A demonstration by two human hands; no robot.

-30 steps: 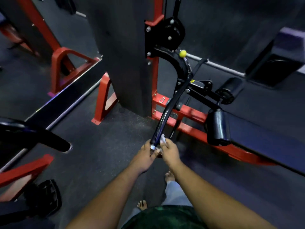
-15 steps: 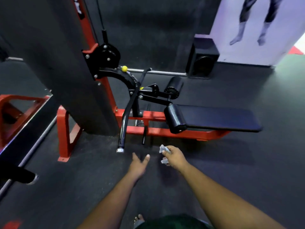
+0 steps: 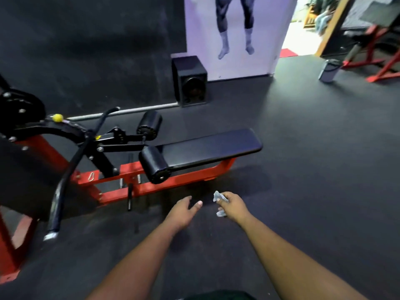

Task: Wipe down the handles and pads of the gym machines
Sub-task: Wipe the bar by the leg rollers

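My right hand grips a crumpled white wipe in front of the red-framed machine. My left hand hangs beside it with fingers relaxed, holding nothing. The machine's long black handle bar slopes down at the left, well away from both hands. Its flat black bench pad and two black roller pads lie just beyond my hands.
The red steel frame runs along the floor under the pad. A black speaker box stands by the wall. Another red machine and a grey bottle are at the far right. Dark rubber floor spreads to the right.
Both hands let go of the handle bar's end. My view swung right toward the bench pad, and the left hand opened while the right kept the wipe.
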